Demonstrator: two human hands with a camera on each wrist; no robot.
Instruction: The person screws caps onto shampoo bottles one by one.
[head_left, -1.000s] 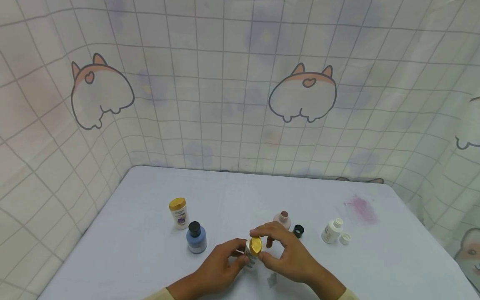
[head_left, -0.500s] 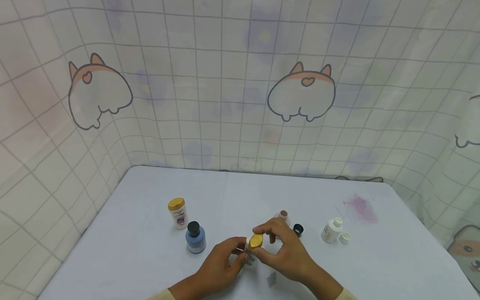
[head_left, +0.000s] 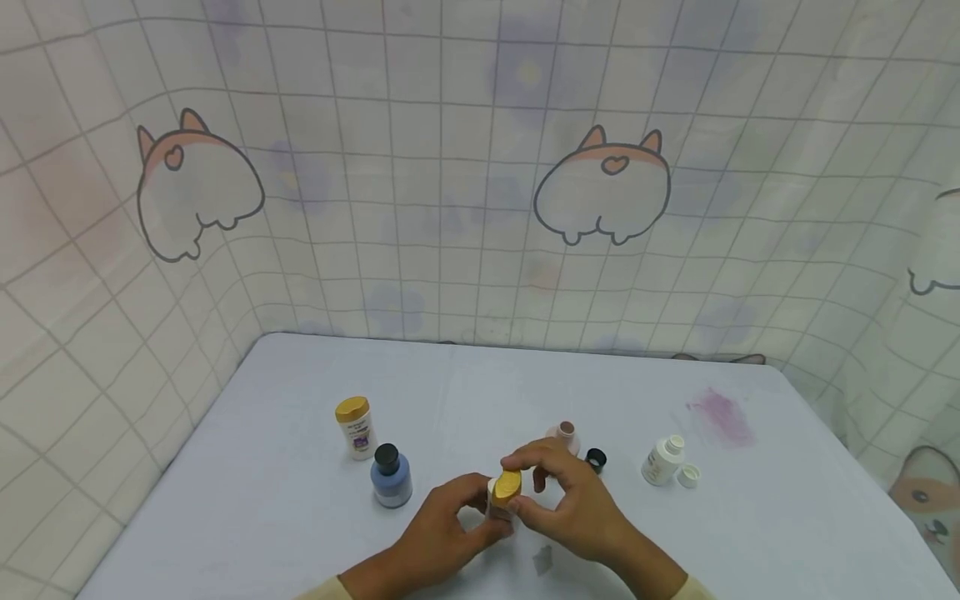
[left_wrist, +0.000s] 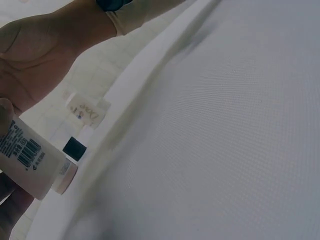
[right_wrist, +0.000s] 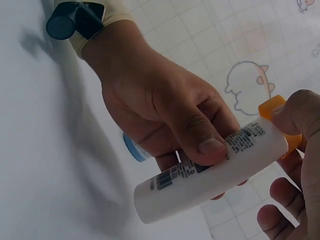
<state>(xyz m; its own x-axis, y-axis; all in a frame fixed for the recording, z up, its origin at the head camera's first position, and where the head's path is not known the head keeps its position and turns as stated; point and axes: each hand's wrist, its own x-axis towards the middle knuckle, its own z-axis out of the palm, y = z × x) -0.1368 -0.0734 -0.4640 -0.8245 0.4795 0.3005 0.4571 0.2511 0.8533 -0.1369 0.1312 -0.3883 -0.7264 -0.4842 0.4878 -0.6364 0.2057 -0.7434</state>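
Note:
In the head view my left hand (head_left: 442, 529) grips a white plastic bottle (right_wrist: 210, 175) with a gold-yellow cap (head_left: 507, 490), off the table and tilted. The right wrist view shows the left thumb lying along the printed label. My right hand (head_left: 573, 504) pinches the cap between thumb and fingers. The cap sits at the bottle's end; whether it is loose, I cannot tell. A barcode shows on the bottle's side in the left wrist view, where the cap is hidden.
Behind the right hand stand an uncapped pinkish bottle (head_left: 566, 435) and a black cap (head_left: 596, 460). Farther right are a white bottle (head_left: 663, 461) and white cap (head_left: 689, 477). On the left are a blue bottle (head_left: 392, 482) and another gold-capped bottle (head_left: 357, 429).
The cap has tilted and turned slightly under my right fingers. My left thumb has shifted across the bottle, slightly to the right. The other bottles stay in place.

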